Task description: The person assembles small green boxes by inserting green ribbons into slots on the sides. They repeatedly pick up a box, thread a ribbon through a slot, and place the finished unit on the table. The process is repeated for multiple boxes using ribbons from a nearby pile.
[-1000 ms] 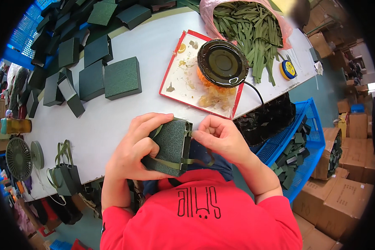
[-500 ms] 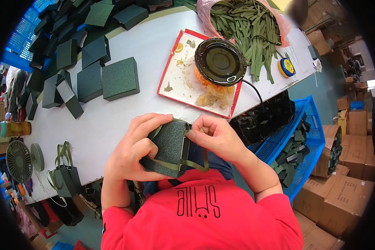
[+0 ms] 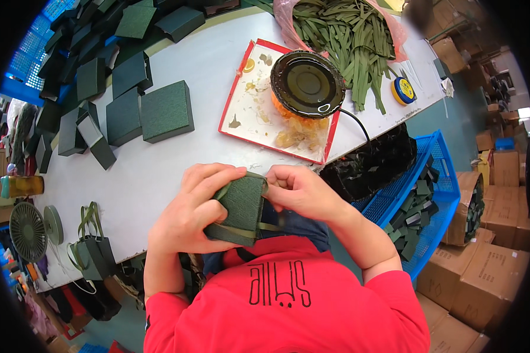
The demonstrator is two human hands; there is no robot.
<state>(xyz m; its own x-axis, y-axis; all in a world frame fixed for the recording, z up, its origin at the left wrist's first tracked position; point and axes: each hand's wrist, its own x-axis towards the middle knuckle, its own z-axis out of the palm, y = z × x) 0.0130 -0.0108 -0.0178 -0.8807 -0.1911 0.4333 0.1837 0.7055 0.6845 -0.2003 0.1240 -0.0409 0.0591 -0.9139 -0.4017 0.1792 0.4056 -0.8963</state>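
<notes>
My left hand [image 3: 188, 212] grips a small dark green box [image 3: 241, 206] from its left side, fingers over the top edge and thumb below. The box is held tilted above the near table edge, over my lap. An olive green ribbon [image 3: 235, 232] crosses the lower part of its face and sticks out past the right side. At the upper right edge of the box, my right hand [image 3: 297, 191] is closed in a pinch, with a bit of ribbon at the fingertips. Its fingertips partly hide that spot.
Beyond my hands, a pot of dark liquid [image 3: 308, 82] stands on a red-rimmed tray [image 3: 232, 126]. Cut ribbons [image 3: 359, 53] spill from a pink bag. Green boxes [image 3: 168, 112] pile up at left, near a ribbon-handled box [image 3: 94, 256] and a fan [image 3: 28, 231]. A blue crate [image 3: 439, 206] stands right.
The box has turned slightly in my left hand. The ribbon's loose stretch at the right shows less, and my right fingertips have pressed closer to the box's edge.
</notes>
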